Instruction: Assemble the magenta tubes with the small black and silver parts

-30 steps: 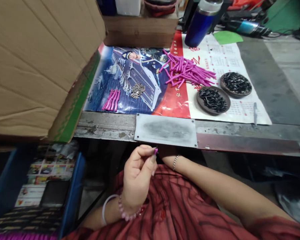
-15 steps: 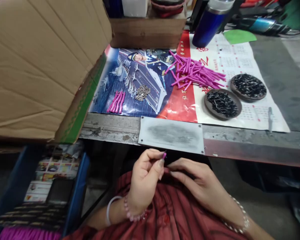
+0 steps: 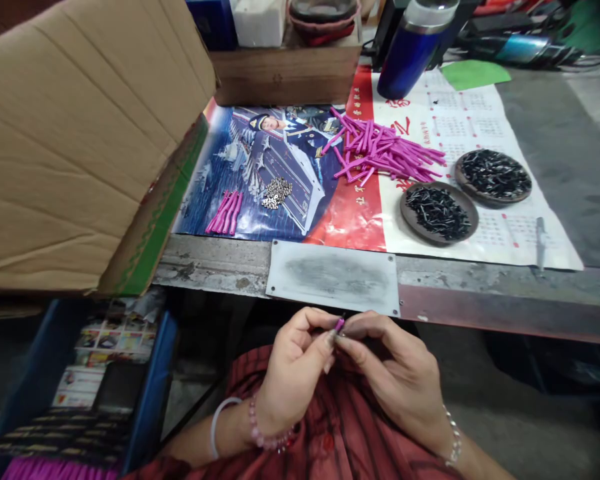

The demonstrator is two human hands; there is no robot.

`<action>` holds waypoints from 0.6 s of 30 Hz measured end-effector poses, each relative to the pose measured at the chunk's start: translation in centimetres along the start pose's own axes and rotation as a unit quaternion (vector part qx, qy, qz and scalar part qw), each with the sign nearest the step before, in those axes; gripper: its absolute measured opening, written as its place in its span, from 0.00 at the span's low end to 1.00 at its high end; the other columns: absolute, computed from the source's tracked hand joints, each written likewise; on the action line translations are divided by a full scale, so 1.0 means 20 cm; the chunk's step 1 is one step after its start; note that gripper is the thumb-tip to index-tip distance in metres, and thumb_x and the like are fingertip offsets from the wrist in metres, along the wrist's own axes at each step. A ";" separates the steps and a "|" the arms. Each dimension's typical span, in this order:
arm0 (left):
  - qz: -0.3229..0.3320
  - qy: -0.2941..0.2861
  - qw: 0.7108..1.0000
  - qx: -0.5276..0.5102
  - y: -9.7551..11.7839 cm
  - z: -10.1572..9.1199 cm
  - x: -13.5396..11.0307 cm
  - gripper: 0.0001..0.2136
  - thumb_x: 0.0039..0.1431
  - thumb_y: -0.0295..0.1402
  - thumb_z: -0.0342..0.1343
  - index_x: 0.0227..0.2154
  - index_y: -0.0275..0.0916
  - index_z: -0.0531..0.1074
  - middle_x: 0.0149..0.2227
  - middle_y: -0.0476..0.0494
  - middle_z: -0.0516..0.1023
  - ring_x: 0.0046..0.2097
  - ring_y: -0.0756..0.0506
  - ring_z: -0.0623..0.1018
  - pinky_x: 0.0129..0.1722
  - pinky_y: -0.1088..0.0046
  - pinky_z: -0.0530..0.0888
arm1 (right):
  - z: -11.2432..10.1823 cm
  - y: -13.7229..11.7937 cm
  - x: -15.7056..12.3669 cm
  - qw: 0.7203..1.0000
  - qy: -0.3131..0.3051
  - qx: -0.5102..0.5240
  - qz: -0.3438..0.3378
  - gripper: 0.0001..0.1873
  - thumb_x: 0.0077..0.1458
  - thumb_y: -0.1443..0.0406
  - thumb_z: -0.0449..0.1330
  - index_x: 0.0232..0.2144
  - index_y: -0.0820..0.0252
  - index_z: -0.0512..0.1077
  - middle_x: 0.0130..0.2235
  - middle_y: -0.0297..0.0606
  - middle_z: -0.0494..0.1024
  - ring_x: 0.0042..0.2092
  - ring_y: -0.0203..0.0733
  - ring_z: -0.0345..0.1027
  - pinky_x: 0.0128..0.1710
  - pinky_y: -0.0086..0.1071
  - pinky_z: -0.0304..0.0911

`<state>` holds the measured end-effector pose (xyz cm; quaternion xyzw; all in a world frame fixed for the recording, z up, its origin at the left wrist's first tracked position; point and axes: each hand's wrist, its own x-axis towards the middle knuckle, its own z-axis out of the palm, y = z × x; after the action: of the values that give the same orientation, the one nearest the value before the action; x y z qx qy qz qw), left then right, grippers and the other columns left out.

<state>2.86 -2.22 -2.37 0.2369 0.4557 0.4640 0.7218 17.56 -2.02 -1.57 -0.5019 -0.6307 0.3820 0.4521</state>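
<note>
My left hand [image 3: 297, 370] pinches a short magenta plastic piece [image 3: 339, 325] between thumb and fingertips, in front of the table edge. A thin dark tip sticks up from the piece, and its lower part is hidden by my fingers. My right hand [image 3: 397, 373] is closed in a pinch right against the same piece. What sits between the right fingertips is too small to make out. On the table lie a heap of magenta sticks [image 3: 380, 147], a small row of similar magenta pieces [image 3: 224, 213] and a little pile of metal beads or nuts [image 3: 278, 193].
Two shallow bowls, a nearer bowl [image 3: 440, 212] and a farther bowl [image 3: 493, 176], hold small dark metal parts. A smudged white plate [image 3: 333, 277] is fixed at the table edge. A large cardboard box [image 3: 80, 147] stands left, a blue tumbler [image 3: 413, 53] behind, a blue bin [image 3: 155, 360] below.
My right hand has moved up and left to meet the magenta piece in my left hand. The view has shifted slightly, and the piece now tilts to the right.
</note>
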 end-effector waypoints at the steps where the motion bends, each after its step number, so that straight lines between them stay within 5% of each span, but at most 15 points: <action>1: 0.001 0.001 1.000 0.003 0.00 0.01 0.00 0.11 0.58 0.38 0.68 0.36 0.37 0.77 0.29 0.51 0.73 0.23 0.56 0.65 0.23 0.81 0.62 | 0.00 0.00 0.00 1.000 0.001 0.006 0.001 0.06 0.61 0.72 0.64 0.34 0.55 0.74 0.33 0.31 0.79 0.34 0.34 0.75 0.36 0.22 0.70; 10: -0.001 -0.022 1.000 0.007 0.00 0.02 0.00 0.09 0.59 0.37 0.68 0.37 0.37 0.78 0.29 0.49 0.73 0.24 0.56 0.64 0.23 0.81 0.63 | -0.02 0.01 0.01 0.998 0.011 0.060 0.025 0.07 0.60 0.72 0.65 0.33 0.55 0.73 0.32 0.29 0.77 0.33 0.32 0.72 0.35 0.22 0.67; 18: 0.030 -0.046 0.998 0.008 -0.01 0.00 0.00 0.07 0.61 0.36 0.65 0.37 0.38 0.77 0.35 0.47 0.73 0.24 0.56 0.66 0.23 0.80 0.64 | -0.01 0.04 0.05 0.974 0.000 0.194 0.121 0.08 0.56 0.66 0.69 0.28 0.58 0.73 0.30 0.32 0.76 0.32 0.35 0.71 0.33 0.25 0.67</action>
<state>2.99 -2.18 -2.45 0.2773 0.4186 0.4704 0.7256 17.82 -0.94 -2.04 -0.4774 -0.4793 0.5489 0.4910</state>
